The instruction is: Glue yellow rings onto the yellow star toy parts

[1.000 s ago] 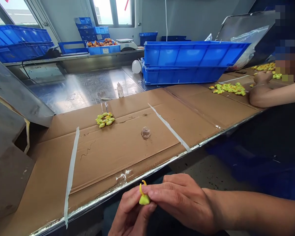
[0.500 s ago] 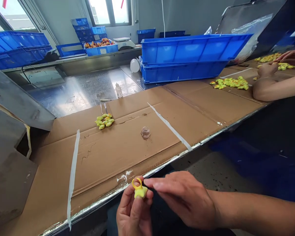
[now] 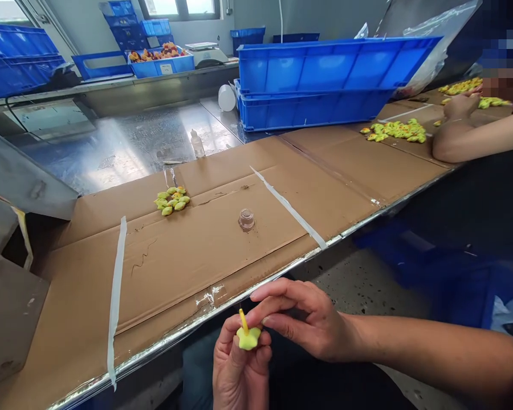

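Note:
My left hand (image 3: 238,364) pinches a small yellow-green star-shaped ring (image 3: 248,338) between thumb and fingers. Its yellow band (image 3: 243,320) points up and is seen nearly edge-on. Close against the band is my right hand (image 3: 305,322), its forefinger bent in and its thumb near the forefinger tip. The other right fingers stretch out above. What lies between the right fingertips, if anything, is hidden. Both hands are in front of the table's near edge. Beyond them on the cardboard lies a small cluster of yellow-green pieces (image 3: 171,200).
A small clear cup (image 3: 247,220) stands on the cardboard (image 3: 196,250), between white tape strips. A squeeze bottle (image 3: 197,144) stands farther back. Large stacked blue crates (image 3: 316,108) are behind. At right, a co-worker's forearm (image 3: 474,139) rests near yellow piles (image 3: 399,131).
The ring has turned from showing its loop to nearly edge-on. My right hand has shifted slightly left and up, with its thumb now showing near the forefinger. The view has tilted down a little.

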Demonstrator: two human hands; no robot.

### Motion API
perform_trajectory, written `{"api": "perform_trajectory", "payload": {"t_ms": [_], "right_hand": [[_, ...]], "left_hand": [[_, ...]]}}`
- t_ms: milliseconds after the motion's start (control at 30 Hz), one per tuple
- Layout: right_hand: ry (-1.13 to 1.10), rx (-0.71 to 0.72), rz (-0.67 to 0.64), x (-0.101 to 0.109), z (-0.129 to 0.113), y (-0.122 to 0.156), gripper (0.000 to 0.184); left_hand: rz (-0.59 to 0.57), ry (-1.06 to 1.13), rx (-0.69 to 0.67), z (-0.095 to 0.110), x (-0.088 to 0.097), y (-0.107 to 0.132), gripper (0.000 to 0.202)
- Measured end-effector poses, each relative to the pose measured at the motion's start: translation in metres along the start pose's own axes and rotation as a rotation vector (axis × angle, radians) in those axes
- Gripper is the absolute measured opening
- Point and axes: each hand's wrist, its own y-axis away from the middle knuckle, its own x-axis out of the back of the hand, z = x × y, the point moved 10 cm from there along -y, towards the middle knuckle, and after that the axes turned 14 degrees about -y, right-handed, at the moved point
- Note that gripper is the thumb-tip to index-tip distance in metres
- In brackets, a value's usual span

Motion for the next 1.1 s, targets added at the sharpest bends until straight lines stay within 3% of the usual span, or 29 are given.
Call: {"api": "perform_trajectory", "payload": {"t_ms": [167, 267, 367, 533, 600, 767, 1100], "right_hand": [[0.113, 0.203, -0.083, -0.003, -0.020, 0.000, 0.021], [0.164, 0.245, -0.117, -0.002, -0.025, -0.001, 0.015], [0.125, 0.199, -0.128, -0.001, -0.018, -0.002, 0.024], [-0.055, -0.002, 0.061, 0.011, 0.012, 0.003, 0.031], [-0.001, -0.015, 0.105, 0.011, 0.016, 0.006, 0.028], [0.168, 0.079, 0.056, 0.003, 0.004, 0.006, 0.030], [0.215, 0.131, 0.028, -0.001, -0.003, 0.008, 0.033]], "left_hand": [[-0.020, -0.059, 0.005, -0.002, -0.007, 0.005, 0.024], [-0.008, -0.070, -0.007, -0.002, -0.009, 0.007, 0.023], [0.029, -0.098, -0.062, 0.005, -0.008, 0.005, 0.026], [0.137, -0.228, -0.420, 0.039, 0.011, 0.002, 0.032], [0.178, -0.267, -0.471, 0.041, 0.022, 0.001, 0.030], [0.304, -0.221, -0.370, 0.026, 0.043, -0.002, 0.032], [0.290, -0.201, -0.334, 0.021, 0.042, -0.004, 0.031]]}}
